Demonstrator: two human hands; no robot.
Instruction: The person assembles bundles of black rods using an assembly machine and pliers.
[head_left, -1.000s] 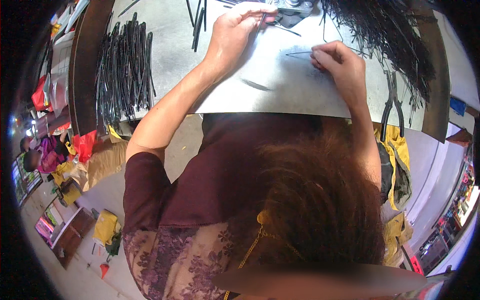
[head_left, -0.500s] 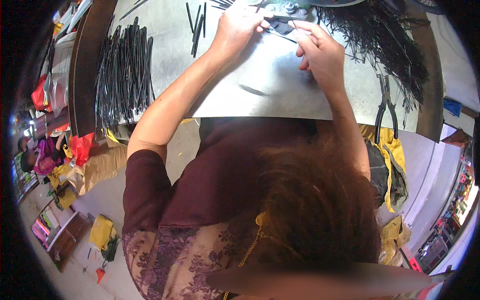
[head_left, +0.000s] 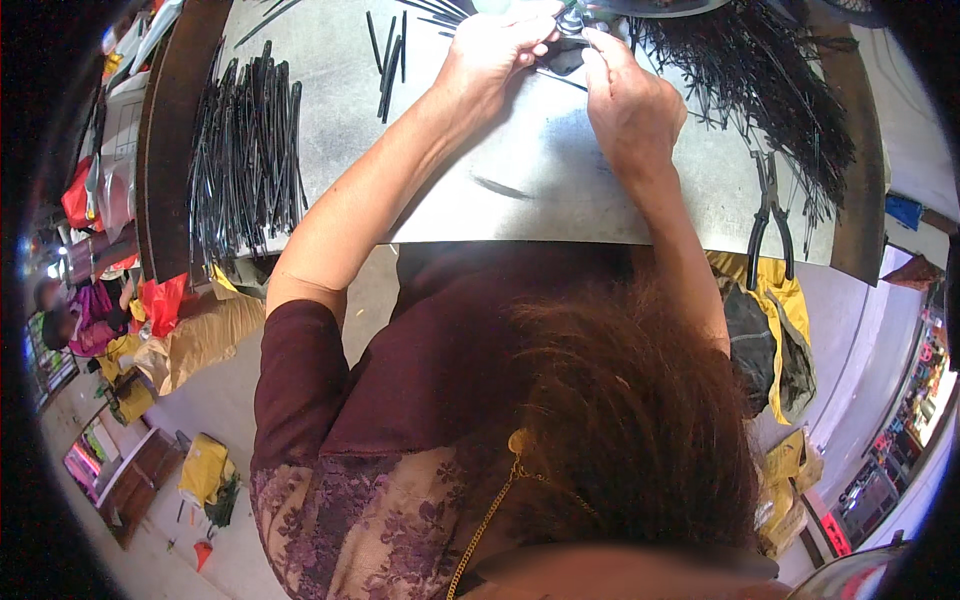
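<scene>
At the far middle of the metal table (head_left: 450,190), both my hands are close to a small metal fixture (head_left: 571,22) with rounded, shiny parts. My left hand (head_left: 490,58) is on the fixture's left, its fingers pinched together; what they hold is too small to make out. On the other side my right hand (head_left: 635,105) pinches a thin strand, its fingertips right beside the fixture. A dark piece (head_left: 565,62) lies below the fixture, between the hands.
Long black strips (head_left: 245,155) lie bundled at the left, with several loose strips (head_left: 392,75) nearer my left hand. A tangled heap of thin black pieces (head_left: 770,90) fills the right. Pliers with black handles (head_left: 770,215) lie at the front right edge. Another person (head_left: 90,320) is at far left.
My right hand has moved up and slightly left, its fingertips now against the fixture. The left hand has shifted a little right and stays pinched.
</scene>
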